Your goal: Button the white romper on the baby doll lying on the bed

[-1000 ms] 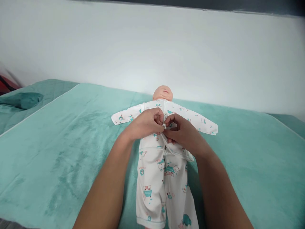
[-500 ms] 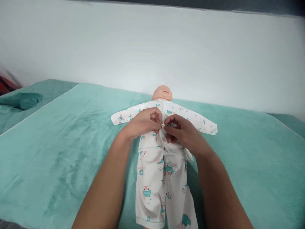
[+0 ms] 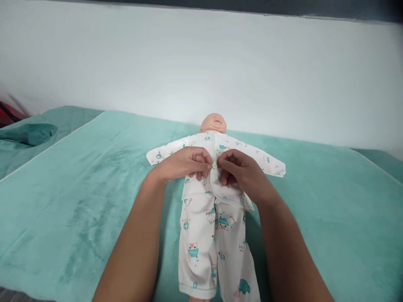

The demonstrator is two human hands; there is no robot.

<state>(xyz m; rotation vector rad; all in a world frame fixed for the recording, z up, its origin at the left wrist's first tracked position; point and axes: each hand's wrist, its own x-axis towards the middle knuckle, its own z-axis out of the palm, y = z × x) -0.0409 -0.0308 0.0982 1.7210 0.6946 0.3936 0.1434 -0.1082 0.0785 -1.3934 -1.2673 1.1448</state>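
left hand (image 3: 197, 164): wrist bent inward, thumb and fingertips nearly together | right hand (image 3: 237, 167): mirrored, fingers curled | forearms: angled inward from below

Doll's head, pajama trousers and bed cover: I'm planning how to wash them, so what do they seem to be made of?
Doll's head: probably vinyl or soft plastic, with a smooth, faintly glossy, moulded surface.
Pajama trousers: thin, matte printed fabric that creases softly; perhaps cotton, though the fibre can't be told.
Bed cover: plush, velvety fabric, likely synthetic; darker patches suggest brushed pile.
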